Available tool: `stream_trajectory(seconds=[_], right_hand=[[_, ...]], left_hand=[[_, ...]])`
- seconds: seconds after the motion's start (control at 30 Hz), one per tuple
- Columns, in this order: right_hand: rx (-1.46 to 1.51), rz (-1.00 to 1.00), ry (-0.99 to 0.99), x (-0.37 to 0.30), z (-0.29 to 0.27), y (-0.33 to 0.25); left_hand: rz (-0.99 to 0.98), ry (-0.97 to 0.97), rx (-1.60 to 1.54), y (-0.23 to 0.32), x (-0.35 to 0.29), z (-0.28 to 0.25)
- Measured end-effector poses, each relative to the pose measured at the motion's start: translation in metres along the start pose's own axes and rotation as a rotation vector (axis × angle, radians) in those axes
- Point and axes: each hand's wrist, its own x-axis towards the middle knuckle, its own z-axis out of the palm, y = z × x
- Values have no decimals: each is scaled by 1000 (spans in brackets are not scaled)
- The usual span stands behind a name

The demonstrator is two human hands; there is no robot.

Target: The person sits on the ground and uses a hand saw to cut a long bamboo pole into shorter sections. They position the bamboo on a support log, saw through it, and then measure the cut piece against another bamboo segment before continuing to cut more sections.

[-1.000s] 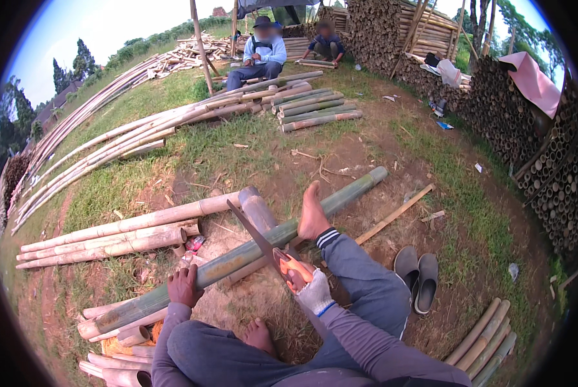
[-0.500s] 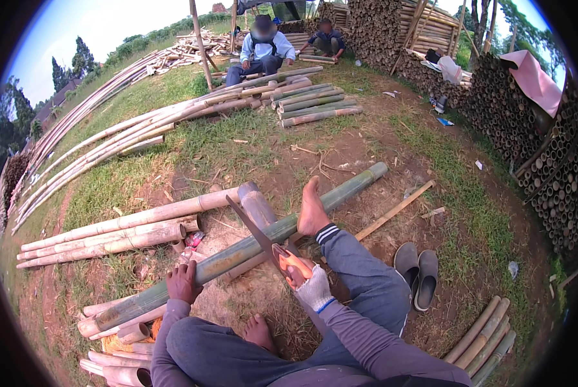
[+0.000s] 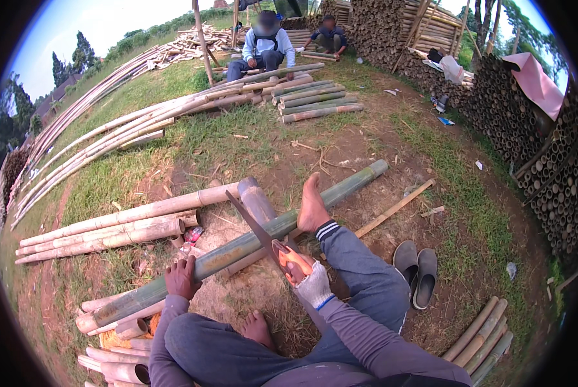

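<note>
Head view: your gloved right hand (image 3: 311,282) grips the saw (image 3: 263,234), set across the green pole (image 3: 236,249); your left hand (image 3: 182,277) clasps that pole, which lies over a log (image 3: 256,203); saw in place, pole seemingly whole, any cut looks unfinished

Saw (image 3: 261,233) across bamboo pole (image 3: 227,251)

Under the left hand (image 3: 183,278), a round green bamboo pole (image 3: 232,253) with brownish patches; at the right hand (image 3: 308,277), an orange saw handle (image 3: 294,258) and white knitted glove (image 3: 316,288), blue-edged.
</note>
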Motion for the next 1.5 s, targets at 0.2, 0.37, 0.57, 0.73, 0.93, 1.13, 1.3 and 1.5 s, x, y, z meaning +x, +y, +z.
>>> stream_trajectory(seconds=[0.2,0.37,0.57,0.73,0.93,1.13,1.3,1.5], right_hand=[[-69,-31,-10,-1,0,-1],[-90,-73,4,2,-5,5],[-112,-61,-5,-2,-4,-12],[-139,-30,-35,-2,7,-5],[-135,-131,13,3,-2,-11],[-148,-13,-9,-6,14,-10],[-197,-19,18,-6,8,-25],[-101,-11,2,-3,10,-20]], left_hand=[[-4,-13,-13,-2,0,-2],[0,-15,-16,3,1,-4],[-11,-37,-23,3,1,-5],[-29,-31,-26,-9,-11,-9],[4,-57,2,0,18,-2],[-13,-10,-23,-18,-9,9],[25,13,-35,-6,1,8],[-10,-39,-17,-8,0,3]])
